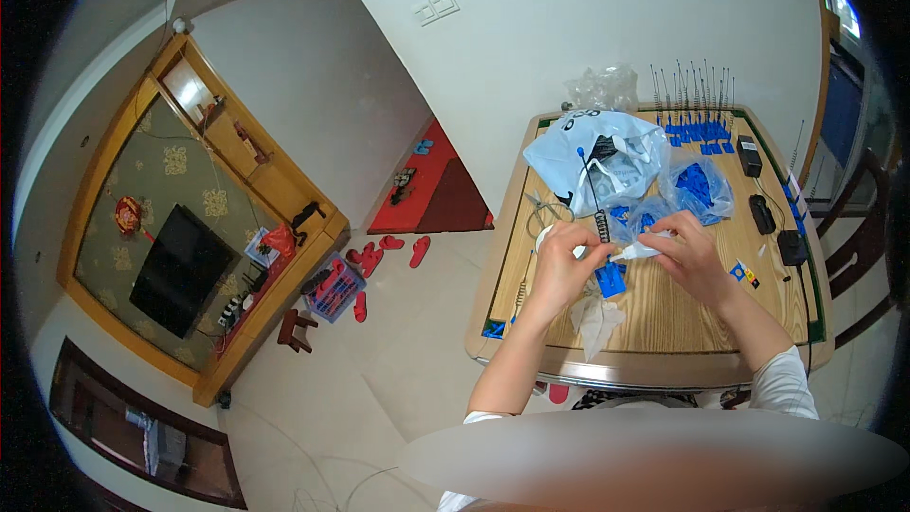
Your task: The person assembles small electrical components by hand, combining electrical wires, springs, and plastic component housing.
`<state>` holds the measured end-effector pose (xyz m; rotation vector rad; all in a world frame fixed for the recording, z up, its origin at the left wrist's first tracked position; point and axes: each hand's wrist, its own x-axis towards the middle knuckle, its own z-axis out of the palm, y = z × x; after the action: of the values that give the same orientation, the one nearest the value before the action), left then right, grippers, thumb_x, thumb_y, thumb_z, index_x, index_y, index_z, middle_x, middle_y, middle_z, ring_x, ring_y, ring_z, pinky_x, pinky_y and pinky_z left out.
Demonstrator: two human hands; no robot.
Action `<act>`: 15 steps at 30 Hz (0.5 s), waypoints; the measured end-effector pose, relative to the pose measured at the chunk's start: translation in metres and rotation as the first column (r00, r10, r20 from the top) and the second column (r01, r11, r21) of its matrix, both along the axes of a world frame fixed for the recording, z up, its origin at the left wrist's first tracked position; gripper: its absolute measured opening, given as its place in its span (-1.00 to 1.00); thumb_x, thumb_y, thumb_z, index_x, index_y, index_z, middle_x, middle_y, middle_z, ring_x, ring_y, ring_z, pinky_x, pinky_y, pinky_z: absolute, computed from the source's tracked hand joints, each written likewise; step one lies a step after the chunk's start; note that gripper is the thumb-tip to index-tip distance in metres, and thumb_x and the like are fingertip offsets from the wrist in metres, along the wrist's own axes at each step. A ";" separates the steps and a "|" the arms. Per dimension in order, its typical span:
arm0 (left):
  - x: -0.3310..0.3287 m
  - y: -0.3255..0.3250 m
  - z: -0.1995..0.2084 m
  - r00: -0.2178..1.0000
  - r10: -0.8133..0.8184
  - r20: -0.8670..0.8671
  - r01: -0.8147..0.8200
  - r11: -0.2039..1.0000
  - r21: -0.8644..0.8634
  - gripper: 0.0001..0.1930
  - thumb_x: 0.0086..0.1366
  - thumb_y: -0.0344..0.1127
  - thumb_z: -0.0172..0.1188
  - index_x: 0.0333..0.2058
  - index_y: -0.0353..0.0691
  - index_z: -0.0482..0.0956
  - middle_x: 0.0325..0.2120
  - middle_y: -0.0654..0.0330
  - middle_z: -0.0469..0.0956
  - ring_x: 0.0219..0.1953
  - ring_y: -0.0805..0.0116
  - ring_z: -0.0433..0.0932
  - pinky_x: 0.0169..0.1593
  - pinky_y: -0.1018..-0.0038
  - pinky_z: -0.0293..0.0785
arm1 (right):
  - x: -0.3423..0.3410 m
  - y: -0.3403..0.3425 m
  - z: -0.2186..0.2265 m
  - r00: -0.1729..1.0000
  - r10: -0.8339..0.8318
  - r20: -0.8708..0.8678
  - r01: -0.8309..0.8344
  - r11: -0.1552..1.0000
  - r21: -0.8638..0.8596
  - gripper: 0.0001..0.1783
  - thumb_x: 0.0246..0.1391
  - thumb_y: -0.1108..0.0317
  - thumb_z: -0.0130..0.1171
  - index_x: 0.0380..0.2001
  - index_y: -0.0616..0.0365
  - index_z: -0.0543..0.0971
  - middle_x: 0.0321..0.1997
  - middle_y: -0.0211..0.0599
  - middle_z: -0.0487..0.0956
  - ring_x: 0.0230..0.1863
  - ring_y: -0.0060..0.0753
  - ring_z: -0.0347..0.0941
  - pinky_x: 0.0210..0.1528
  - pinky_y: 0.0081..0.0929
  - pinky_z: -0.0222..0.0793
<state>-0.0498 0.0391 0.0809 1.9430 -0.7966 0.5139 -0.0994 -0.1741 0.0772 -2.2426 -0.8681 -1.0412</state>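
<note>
My left hand is closed on a black spring with a thin dark rod rising out of it. Below the fingers, a blue plastic base sits at the spring's lower end. From the other side my right hand grips a small white squeeze tube; its pale nozzle points left and reaches close to the blue base. Whether the nozzle touches it, I cannot tell. A crumpled white tissue lies on the table just in front of the base.
Beyond my hands are a large white plastic bag and a clear bag of blue pieces. Several spring-and-rod pieces on blue bases stand at the back right. Scissors lie left; black adapters and cables lie right.
</note>
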 end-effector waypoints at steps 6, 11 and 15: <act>0.000 0.002 0.002 0.999 -0.013 0.035 0.013 1.000 0.021 -0.82 -0.13 -0.39 0.33 -0.66 -0.30 0.49 -0.64 0.18 0.48 -0.49 0.22 0.41 -0.36 0.37 0.30 | -0.001 0.002 0.001 1.000 -0.009 -0.018 0.008 1.000 -0.012 -0.54 -0.39 0.58 0.24 -0.26 0.02 0.52 -0.33 -0.29 0.42 -0.26 -0.22 0.38 -0.26 -0.38 0.35; -0.001 0.003 0.003 1.000 -0.015 0.022 0.015 1.000 0.021 -0.83 -0.12 -0.38 0.33 -0.65 -0.28 0.50 -0.64 0.19 0.47 -0.48 0.22 0.40 -0.35 0.37 0.29 | -0.002 0.004 0.002 1.000 -0.006 -0.022 0.005 1.000 -0.014 -0.54 -0.38 0.58 0.24 -0.26 0.03 0.52 -0.32 -0.30 0.42 -0.25 -0.23 0.37 -0.25 -0.38 0.34; 0.000 0.002 0.003 0.999 -0.017 0.031 0.016 1.000 0.027 -0.83 -0.12 -0.38 0.33 -0.65 -0.28 0.50 -0.64 0.19 0.47 -0.49 0.22 0.39 -0.36 0.36 0.29 | -0.002 0.004 0.002 0.999 -0.013 -0.030 0.012 1.000 -0.017 -0.54 -0.39 0.58 0.24 -0.26 0.02 0.52 -0.32 -0.30 0.42 -0.24 -0.23 0.37 -0.24 -0.38 0.34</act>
<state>-0.0501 0.0416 0.0834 1.9552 -0.8426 0.5270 -0.1009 -0.1702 0.0795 -2.2741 -0.8542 -1.0070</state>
